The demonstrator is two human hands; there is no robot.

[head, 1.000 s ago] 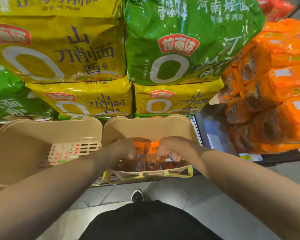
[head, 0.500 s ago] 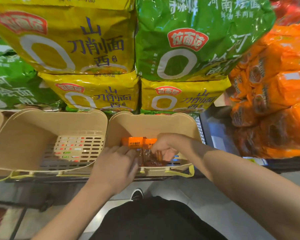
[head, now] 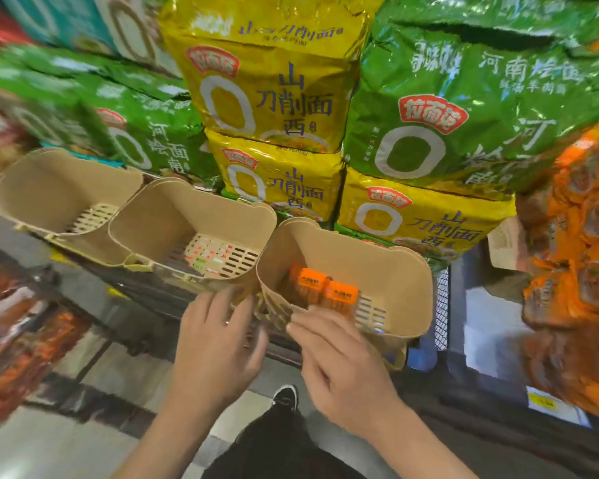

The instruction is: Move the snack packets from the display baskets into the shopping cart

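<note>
Three beige display baskets hang in a row on the shelf front. The right basket (head: 395,271) holds orange-topped snack packets (head: 325,288), lying with their clear ends towards me. My right hand (head: 339,361) is at this basket's front lip, its fingers curled on the near ends of the packets. My left hand (head: 218,344) is just left of that lip, below the middle basket (head: 173,216). Its fingers curl round a blurred bunch of snack packets (head: 256,305) between the two hands. The left basket (head: 42,188) shows only its slotted floor.
Big yellow noodle bags (head: 274,98) and green noodle bags (head: 464,108) are stacked right behind the baskets. Orange bags (head: 574,254) fill the shelf to the right. Red packs (head: 21,347) sit on a lower shelf at left. Grey floor tiles and my shoe (head: 286,395) are below.
Both hands have drawn back from deep inside the right basket to its front lip, the left one shifting out to the left. My view has swung and tilted, bringing a third basket into sight.
</note>
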